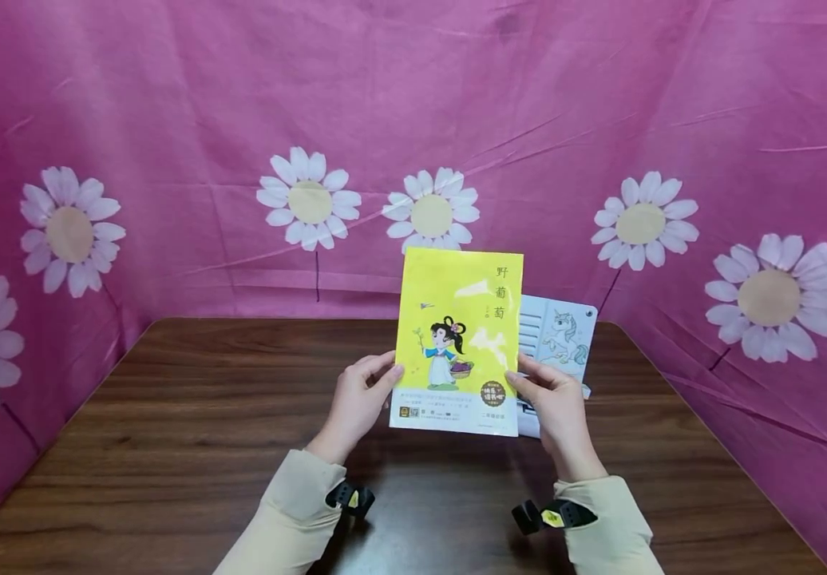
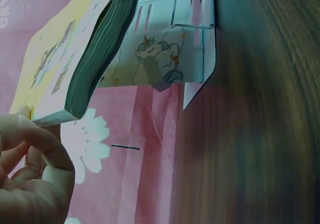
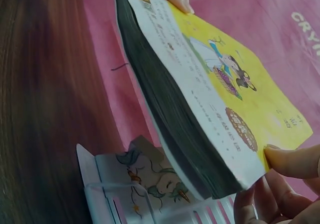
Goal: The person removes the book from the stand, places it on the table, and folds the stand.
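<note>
Left hand (image 1: pixel 358 399): it pinches the left edge of the book (image 1: pixel 437 291) with thumb and fingers.
Right hand (image 1: pixel 560 407): it pinches the right edge likewise; the hands are apart.
Book: yellow, lifted above the table (image 1: pixel 169 431), its cover facing the person.
Book stand (image 1: pixel 567 339): pale, with a unicorn picture, partly behind the book, toward the table's far edge.
Cloth (image 1: pixel 169 96): pink, with daisies, beyond that edge.
</note>
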Demonstrator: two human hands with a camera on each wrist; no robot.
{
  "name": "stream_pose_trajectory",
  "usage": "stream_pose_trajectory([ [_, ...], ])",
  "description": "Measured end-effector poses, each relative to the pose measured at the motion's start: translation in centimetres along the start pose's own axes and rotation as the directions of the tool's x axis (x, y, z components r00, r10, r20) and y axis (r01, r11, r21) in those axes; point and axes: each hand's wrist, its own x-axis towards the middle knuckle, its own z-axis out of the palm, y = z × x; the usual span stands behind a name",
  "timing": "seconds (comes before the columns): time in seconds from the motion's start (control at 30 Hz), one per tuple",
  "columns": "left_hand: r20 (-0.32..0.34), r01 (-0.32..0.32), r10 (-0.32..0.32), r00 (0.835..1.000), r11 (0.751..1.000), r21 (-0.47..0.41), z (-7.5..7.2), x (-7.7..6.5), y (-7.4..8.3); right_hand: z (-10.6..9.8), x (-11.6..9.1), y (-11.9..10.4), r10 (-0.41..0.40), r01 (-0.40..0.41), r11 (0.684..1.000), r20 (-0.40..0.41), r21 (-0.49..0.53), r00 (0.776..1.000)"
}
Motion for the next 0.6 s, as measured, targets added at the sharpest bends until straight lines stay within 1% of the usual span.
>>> stream_pose_trajectory([
  [0.13, 0.002, 0.001, -0.001, 1.000, 1.000, 0.022, -0.7, -0.3, 0.2, 0.4, -0.3, 0.0, 0.001, -0.001, 1.000, 0.026, 0.016, 1.000],
  [0.33, -0.002, 0.021, -0.021, 1.000, 0.999, 0.046, -1.6, -0.7, 0.3, 0.9, -0.7, 0.0, -0.002, 0.002, 1.000, 0.051, 0.002, 0.999],
  [0.53, 0.002, 0.016, -0.016, 1.000, 1.000, 0.018, -2.3, -1.0, 0.3, 1.5, -1.0, 0.0, -0.006, 0.007, 1.000, 0.069, -0.016, 0.998],
  [0.6, 0.009, 0.025, -0.025, 1.000, 1.000, 0.003, -2.6, -1.1, 0.3, 1.7, -1.2, -0.1, -0.002, 0.004, 1.000, 0.073, -0.020, 0.997],
])
